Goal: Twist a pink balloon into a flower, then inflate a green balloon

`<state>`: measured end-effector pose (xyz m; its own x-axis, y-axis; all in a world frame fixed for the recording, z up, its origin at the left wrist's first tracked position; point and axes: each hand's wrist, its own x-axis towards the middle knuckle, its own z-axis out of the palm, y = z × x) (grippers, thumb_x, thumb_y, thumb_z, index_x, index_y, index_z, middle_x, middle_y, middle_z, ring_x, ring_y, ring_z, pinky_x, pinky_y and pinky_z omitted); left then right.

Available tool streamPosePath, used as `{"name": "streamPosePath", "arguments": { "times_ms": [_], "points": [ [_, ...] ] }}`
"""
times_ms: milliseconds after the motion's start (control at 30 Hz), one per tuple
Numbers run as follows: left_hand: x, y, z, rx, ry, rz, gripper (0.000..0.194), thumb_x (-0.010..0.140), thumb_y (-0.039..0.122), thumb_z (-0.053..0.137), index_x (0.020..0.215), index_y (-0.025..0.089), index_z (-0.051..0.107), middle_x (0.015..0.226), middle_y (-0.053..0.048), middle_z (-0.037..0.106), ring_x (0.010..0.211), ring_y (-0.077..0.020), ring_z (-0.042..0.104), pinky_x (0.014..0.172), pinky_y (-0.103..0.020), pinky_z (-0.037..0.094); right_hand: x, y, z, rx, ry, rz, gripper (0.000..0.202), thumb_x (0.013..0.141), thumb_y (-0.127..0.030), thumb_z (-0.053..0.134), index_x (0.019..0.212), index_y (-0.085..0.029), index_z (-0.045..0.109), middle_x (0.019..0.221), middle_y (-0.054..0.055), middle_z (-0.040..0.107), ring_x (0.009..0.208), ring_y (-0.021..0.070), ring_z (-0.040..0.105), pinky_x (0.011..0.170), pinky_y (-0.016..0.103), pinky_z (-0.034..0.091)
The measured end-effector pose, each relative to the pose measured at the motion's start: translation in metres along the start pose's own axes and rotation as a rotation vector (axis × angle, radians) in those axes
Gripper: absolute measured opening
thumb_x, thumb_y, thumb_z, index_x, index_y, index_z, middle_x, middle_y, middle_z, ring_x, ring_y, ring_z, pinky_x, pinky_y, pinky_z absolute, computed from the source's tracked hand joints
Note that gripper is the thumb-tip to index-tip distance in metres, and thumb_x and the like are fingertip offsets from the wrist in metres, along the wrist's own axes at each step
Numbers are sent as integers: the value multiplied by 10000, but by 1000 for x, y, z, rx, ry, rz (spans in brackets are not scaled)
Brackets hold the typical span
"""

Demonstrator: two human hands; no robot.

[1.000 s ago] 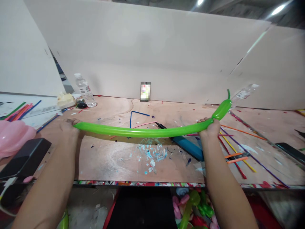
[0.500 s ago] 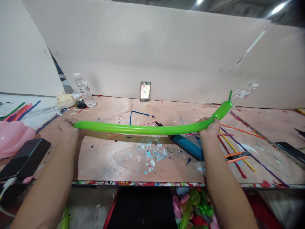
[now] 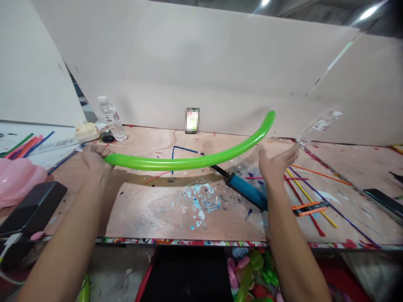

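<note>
A long green balloon (image 3: 176, 162) stretches above the table, its right part curving upward to a rounded free end. My left hand (image 3: 97, 159) is closed around its left end, hiding the tip. My right hand (image 3: 278, 163) is open with fingers spread, apart from the balloon and a little below its free end. Under the balloon lies a blue balloon pump (image 3: 247, 191) with a black nozzle, its right end hidden behind my right forearm.
Several uninflated balloons (image 3: 315, 195) and an orange box cutter (image 3: 310, 208) lie on the right. A water bottle (image 3: 111, 119) stands at the back left, another bottle (image 3: 319, 128) at the back right. A phone (image 3: 192, 121) leans on the white wall. On the left are a pink balloon (image 3: 20, 180) and a black box (image 3: 33, 209).
My right hand has let go of the green balloon and opened. The pinched segment at that end is gone, and the end now curves up, further left. My left hand has shifted slightly right.
</note>
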<state>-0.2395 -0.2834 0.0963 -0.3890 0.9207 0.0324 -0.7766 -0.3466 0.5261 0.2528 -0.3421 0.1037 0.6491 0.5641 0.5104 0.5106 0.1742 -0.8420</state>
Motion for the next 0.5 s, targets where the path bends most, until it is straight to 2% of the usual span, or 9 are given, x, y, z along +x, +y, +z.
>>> {"name": "streamPosePath", "arguments": {
  "times_ms": [67, 133, 167, 200, 267, 333, 367, 433, 500],
  "points": [
    [-28, -16, 31, 78, -5, 26, 416, 980, 260, 351, 642, 194, 117, 497, 80, 80, 374, -52, 99, 378, -184, 141, -37, -41, 11, -252, -256, -390, 774, 757, -472, 638, 1379, -108, 354, 1472, 242, 346, 1405, 370, 279, 1142, 569, 235],
    [-58, -36, 64, 121, -58, -42, 459, 1000, 332, 354, 630, 189, 122, 505, 76, 41, 379, -58, 52, 379, -193, 108, -74, -82, 31, -301, -691, -667, 788, 776, -547, 616, 1397, -124, 380, 1409, 215, 451, 1340, 367, 390, 1112, 547, 302],
    [-71, -45, 78, 120, -112, -96, 465, 1003, 341, 349, 623, 189, 129, 504, 77, 37, 380, -60, 40, 380, -195, 97, -89, -99, 44, -294, -887, -707, 765, 768, -579, 618, 1364, -138, 428, 1339, 197, 526, 1270, 360, 468, 1063, 526, 367],
    [-82, -53, 90, 107, -153, -149, 473, 1002, 358, 353, 614, 189, 141, 496, 78, 44, 376, -61, 40, 378, -201, 90, -101, -112, 56, -282, -1085, -664, 711, 765, -607, 615, 1297, -152, 491, 1223, 171, 606, 1150, 336, 558, 982, 488, 440],
    [-97, -63, 108, 75, -192, -180, 480, 988, 370, 399, 605, 190, 174, 486, 84, 75, 366, -56, 52, 375, -203, 94, -112, -125, 79, -192, -1530, -442, 521, 773, -620, 598, 1033, -168, 608, 946, 99, 684, 859, 247, 642, 789, 380, 513],
    [-103, -68, 115, 51, -209, -184, 481, 981, 365, 417, 600, 189, 184, 476, 86, 92, 356, -52, 63, 369, -201, 99, -114, -123, 94, 17, -1892, -89, 421, 771, -581, 613, 830, -164, 591, 748, 45, 650, 674, 175, 617, 662, 310, 504],
    [-103, -69, 116, 45, -210, -188, 482, 980, 362, 421, 597, 188, 184, 472, 87, 96, 352, -51, 67, 365, -200, 102, -113, -119, 98, 127, -1985, 86, 395, 767, -557, 623, 790, -167, 567, 692, 23, 622, 617, 153, 596, 620, 292, 494],
    [-102, -70, 115, 45, -207, -200, 486, 978, 363, 425, 595, 188, 182, 465, 88, 99, 344, -50, 71, 358, -199, 104, -114, -110, 102, 255, -2015, 320, 340, 765, -500, 636, 775, -174, 539, 631, -8, 579, 545, 131, 562, 563, 275, 473],
    [-100, -73, 112, 60, -211, -210, 488, 977, 373, 426, 596, 188, 183, 462, 89, 100, 341, -49, 73, 355, -196, 106, -117, -105, 100, 188, -1951, 305, 283, 785, -439, 620, 735, -175, 532, 588, -19, 555, 506, 122, 531, 537, 263, 447]
  ]
}}
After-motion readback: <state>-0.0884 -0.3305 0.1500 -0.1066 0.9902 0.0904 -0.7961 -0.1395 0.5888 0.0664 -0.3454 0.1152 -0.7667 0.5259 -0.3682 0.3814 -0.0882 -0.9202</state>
